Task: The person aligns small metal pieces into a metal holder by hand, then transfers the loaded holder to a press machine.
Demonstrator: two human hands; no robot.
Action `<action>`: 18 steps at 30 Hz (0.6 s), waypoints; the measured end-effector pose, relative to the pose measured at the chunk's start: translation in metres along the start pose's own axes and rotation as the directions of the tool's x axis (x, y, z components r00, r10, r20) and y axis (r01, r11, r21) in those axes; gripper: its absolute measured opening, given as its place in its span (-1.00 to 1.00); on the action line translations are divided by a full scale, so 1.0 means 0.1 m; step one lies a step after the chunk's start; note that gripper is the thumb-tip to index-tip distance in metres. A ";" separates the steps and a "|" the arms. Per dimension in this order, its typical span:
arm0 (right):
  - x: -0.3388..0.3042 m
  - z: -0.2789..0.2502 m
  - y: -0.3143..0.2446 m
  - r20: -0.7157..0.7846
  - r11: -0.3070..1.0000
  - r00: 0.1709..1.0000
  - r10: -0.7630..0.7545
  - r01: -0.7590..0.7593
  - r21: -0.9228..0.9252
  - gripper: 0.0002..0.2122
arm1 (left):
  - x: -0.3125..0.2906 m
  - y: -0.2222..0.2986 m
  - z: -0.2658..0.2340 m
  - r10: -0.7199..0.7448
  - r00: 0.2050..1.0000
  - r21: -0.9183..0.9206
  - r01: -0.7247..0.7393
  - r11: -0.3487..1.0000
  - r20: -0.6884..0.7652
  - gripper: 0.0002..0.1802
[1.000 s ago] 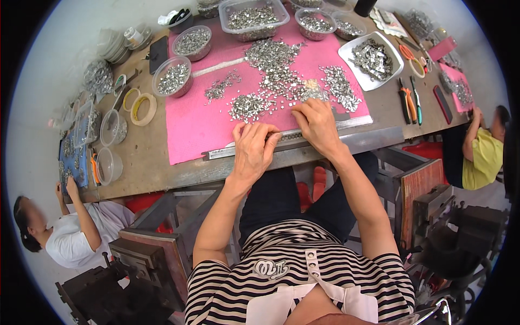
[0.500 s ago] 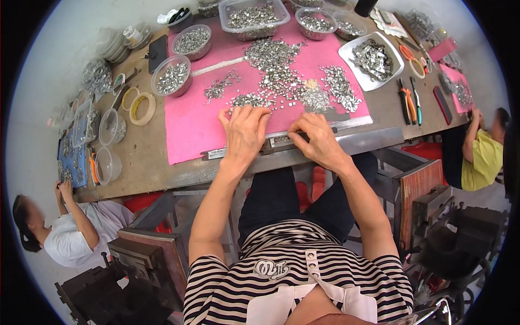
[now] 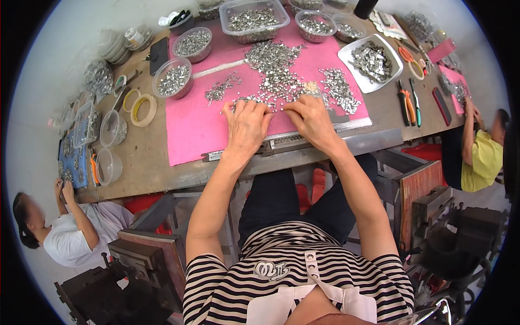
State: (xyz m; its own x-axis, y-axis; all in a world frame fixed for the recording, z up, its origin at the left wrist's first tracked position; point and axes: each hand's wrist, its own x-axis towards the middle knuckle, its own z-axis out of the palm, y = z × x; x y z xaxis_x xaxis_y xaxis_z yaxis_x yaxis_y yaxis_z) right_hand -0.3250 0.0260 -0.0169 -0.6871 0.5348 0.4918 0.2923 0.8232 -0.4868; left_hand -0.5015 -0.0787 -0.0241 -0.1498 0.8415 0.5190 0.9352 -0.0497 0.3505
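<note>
On a pink ribbed mat [image 3: 187,130], small silvery metal pieces [image 3: 273,65] lie in loose heaps. My left hand [image 3: 246,125] rests at the near edge of these pieces, fingers curled, thumb and forefinger close together at the tips. Just across from it, my right hand [image 3: 313,122] pinches at the same row of pieces, and its fingertips point toward the left hand. Whatever sits between either hand's fingertips is too small to make out. Below both hands, along the mat's front edge, lies a narrow metal bar [image 3: 287,142] with a row of small pieces in it.
Plastic tubs [image 3: 173,80] of metal pieces line the back and left. A white square dish [image 3: 346,57] stands right, near pliers [image 3: 405,105] and scissors [image 3: 406,56]. Tape rolls [image 3: 143,110] lie left. Two other people sit at either side, one in white [image 3: 81,233], one in yellow [image 3: 482,160].
My right hand has moved up from the metal bar to the pieces on the mat, uncovering more of the bar. My left hand has shifted slightly and stays near the pile.
</note>
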 end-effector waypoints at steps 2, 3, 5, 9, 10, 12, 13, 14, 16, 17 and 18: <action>0.07 0.09 0.06 -0.020 0.998 1.000 -0.017 0.016 -0.059 -0.94 | 0.00 0.04 0.00 0.006 1.000 0.000 -0.006 1.000 -0.012 -0.89; 0.10 0.13 0.07 -0.013 0.995 0.998 -0.056 0.055 -0.088 -0.95 | 0.00 0.06 0.00 0.009 1.000 0.001 -0.009 1.000 -0.023 -0.89; 0.12 0.16 0.09 -0.006 0.989 0.996 -0.094 0.092 -0.118 -0.95 | -0.04 0.12 -0.02 0.019 1.000 -0.034 -0.019 0.999 -0.020 -0.88; 0.05 0.08 0.08 0.016 0.992 0.995 -0.093 0.094 -0.085 -0.94 | -0.16 0.34 -0.12 0.039 0.999 -0.147 -0.042 0.988 -0.023 -0.87; 0.01 0.02 0.05 0.047 0.997 0.998 -0.051 0.053 -0.047 -0.94 | -0.20 0.39 -0.12 0.045 0.999 -0.156 -0.048 0.987 -0.018 -0.87; -0.09 -0.17 -0.03 0.077 1.000 0.997 0.002 -0.004 0.024 -0.93 | -0.27 0.45 -0.10 0.045 0.999 -0.196 -0.047 0.979 -0.013 -0.87; -0.15 -0.24 -0.07 0.107 0.993 0.993 0.056 -0.066 0.093 -0.92 | -0.31 0.47 -0.07 0.048 0.999 -0.237 -0.049 0.970 -0.007 -0.88; -0.21 -0.27 -0.10 0.109 0.993 0.992 0.058 -0.068 0.092 -0.92 | -0.33 0.48 -0.05 0.047 0.999 -0.239 -0.048 0.970 -0.012 -0.87; -0.29 -0.31 -0.14 0.048 0.983 0.999 -0.004 -0.005 0.181 -0.89 | -0.36 0.48 0.00 0.043 0.999 -0.229 -0.046 0.972 -0.019 -0.87; -0.33 -0.31 -0.16 0.048 0.984 0.999 -0.003 -0.006 0.180 -0.89 | -0.36 0.48 0.01 0.038 0.999 -0.216 -0.043 0.975 -0.027 -0.87; -0.36 -0.30 -0.18 0.026 0.987 0.999 -0.024 0.019 0.159 -0.88 | -0.36 0.48 0.01 0.041 0.999 -0.219 -0.045 0.975 -0.026 -0.87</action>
State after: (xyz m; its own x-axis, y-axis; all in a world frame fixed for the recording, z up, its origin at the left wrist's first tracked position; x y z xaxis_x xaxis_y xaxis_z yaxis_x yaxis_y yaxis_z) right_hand -0.2856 -0.0025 -0.0044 -0.7107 0.5102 0.4844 0.1694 0.7924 -0.5861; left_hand -0.4506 -0.1112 -0.0267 -0.1200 0.8244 0.5531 0.8483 -0.2042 0.4885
